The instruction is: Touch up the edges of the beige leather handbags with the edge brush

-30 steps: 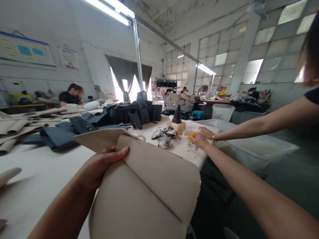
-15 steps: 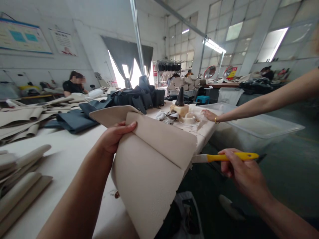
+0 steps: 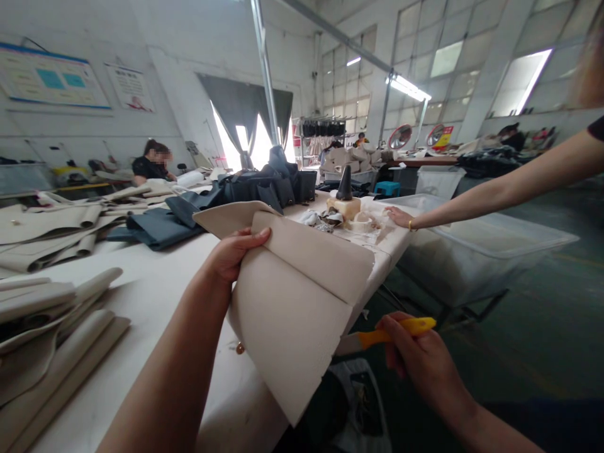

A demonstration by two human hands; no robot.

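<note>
Fingers [image 3: 250, 242] of the left hand [image 3: 231, 258] grip a folded beige panel [image 3: 297, 308] above the white table [image 3: 141, 277]; the right hand [image 3: 419, 358] clenches a yellow-handled knife [image 3: 401, 330] just below the panel's edge.

A white worktable [image 3: 155, 267] carries rolled beige sheets [image 3: 51, 327] at lower left, dark grey panels [image 3: 155, 229] mid-left, a cream block [image 3: 343, 208] centre-right.

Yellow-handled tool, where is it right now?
In the head view, the yellow-handled tool sits low on the right, gripped in the person's right hand, beside the folded beige sheet.
</note>
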